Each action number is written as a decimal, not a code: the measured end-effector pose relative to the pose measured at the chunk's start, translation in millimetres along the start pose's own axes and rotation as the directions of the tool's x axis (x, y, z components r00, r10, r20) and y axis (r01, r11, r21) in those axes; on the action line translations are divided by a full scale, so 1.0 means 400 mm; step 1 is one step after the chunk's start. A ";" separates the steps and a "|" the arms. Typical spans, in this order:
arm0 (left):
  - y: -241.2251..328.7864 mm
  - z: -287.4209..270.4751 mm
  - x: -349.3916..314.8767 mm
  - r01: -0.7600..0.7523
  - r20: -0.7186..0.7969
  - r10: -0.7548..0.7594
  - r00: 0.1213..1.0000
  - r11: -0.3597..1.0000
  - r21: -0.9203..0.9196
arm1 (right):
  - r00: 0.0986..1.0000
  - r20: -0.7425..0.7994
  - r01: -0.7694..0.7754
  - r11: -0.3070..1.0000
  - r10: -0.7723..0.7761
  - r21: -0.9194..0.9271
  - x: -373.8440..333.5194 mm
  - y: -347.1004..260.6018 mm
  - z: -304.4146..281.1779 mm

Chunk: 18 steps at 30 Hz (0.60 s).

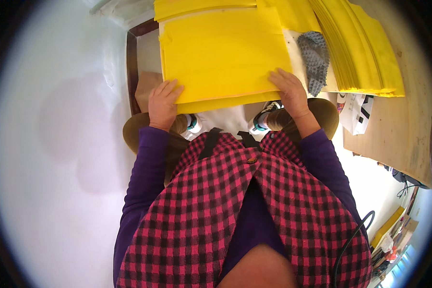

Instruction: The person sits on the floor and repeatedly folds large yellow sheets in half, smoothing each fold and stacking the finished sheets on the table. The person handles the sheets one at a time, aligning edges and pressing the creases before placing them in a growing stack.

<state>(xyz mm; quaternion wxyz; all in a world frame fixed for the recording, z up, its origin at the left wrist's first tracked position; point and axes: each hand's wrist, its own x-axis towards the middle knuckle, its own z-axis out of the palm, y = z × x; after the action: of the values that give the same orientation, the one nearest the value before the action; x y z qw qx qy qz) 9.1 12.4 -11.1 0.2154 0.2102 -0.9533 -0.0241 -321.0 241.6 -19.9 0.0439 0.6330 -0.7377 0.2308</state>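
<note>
A wide sheet of yellow cloth (225,55) lies flat before me, its near edge hanging a little over the stack's front. My left hand (164,105) is closed on the near left corner of this cloth, fingers on top. At the near right corner, my right hand (291,93) grips the same edge, fingertips resting on the cloth; its thumb is hidden. Further layers of yellow cloth show beneath and behind the sheet. Just right of it lies a crumpled grey patterned cloth (314,62).
A thick stack of folded yellow cloth (357,48) stands at the right on a wooden table (389,139). A white printed bag (357,114) hangs by its near edge. A white wall (57,144) closes off the left. A dark cable (350,240) runs beside my right side.
</note>
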 end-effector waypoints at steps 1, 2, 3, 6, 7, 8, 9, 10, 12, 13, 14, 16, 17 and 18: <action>0.001 -0.003 -0.002 0.005 -0.001 -0.005 1.000 1.000 0.003 | 1.000 -0.008 0.001 1.000 -0.001 0.019 0.000 -0.002 0.000; 0.002 -0.004 -0.004 0.004 -0.001 -0.004 1.000 1.000 0.012 | 1.000 -0.010 0.008 0.999 -0.007 0.044 0.001 -0.004 0.001; 0.003 -0.004 -0.006 0.010 0.001 -0.010 1.000 1.000 0.021 | 1.000 -0.016 0.016 0.997 -0.014 0.072 0.001 -0.006 0.000; 0.004 -0.002 -0.016 0.026 -0.004 -0.026 1.000 0.999 0.023 | 1.000 0.002 0.030 0.994 -0.030 0.105 0.001 -0.010 -0.002; 0.004 -0.001 -0.019 0.036 -0.005 -0.036 0.999 0.999 0.017 | 0.999 0.007 0.037 0.994 -0.038 0.105 0.000 -0.010 -0.004; 0.003 0.000 -0.023 0.037 -0.010 -0.037 0.999 0.999 0.010 | 0.999 0.034 0.028 0.993 -0.032 0.112 0.000 -0.010 -0.005; 0.003 0.002 -0.026 0.042 -0.013 -0.042 0.999 0.999 0.000 | 0.998 0.054 0.023 0.993 -0.029 0.115 -0.002 -0.010 -0.006; 0.003 0.004 -0.029 0.053 -0.014 -0.053 0.998 0.999 -0.011 | 0.997 0.067 0.024 0.993 -0.031 0.117 -0.003 -0.010 -0.007; 0.003 0.008 -0.035 0.059 -0.015 -0.059 0.998 0.998 -0.001 | 0.997 0.077 0.017 0.991 -0.027 0.130 -0.004 -0.009 -0.008; 0.002 0.010 -0.038 0.065 -0.013 -0.065 0.998 0.998 0.003 | 0.996 0.080 0.014 0.990 -0.025 0.139 -0.005 -0.009 -0.008; 0.001 0.012 -0.039 0.064 -0.007 -0.064 0.998 0.998 -0.013 | 0.996 0.083 0.014 0.991 -0.026 0.136 -0.005 -0.009 -0.008; -0.004 0.015 -0.040 0.072 -0.001 -0.072 0.997 0.997 -0.041 | 0.996 0.086 0.017 0.991 -0.028 0.136 -0.005 -0.009 -0.008; -0.005 0.017 -0.041 0.068 0.005 -0.068 0.998 0.997 -0.036 | 0.996 0.080 0.025 0.991 -0.036 0.133 -0.005 -0.009 -0.007; -0.005 0.017 -0.041 0.073 0.010 -0.072 0.997 0.997 -0.033 | 0.996 0.074 0.034 0.991 -0.043 0.131 -0.005 -0.009 -0.007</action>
<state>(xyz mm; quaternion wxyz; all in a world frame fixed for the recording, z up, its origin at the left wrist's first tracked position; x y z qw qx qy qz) 20.4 16.9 -24.3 0.2134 0.2411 -0.9455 -0.0485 -318.0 244.4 -17.0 -0.0211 0.6570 -0.7099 0.2529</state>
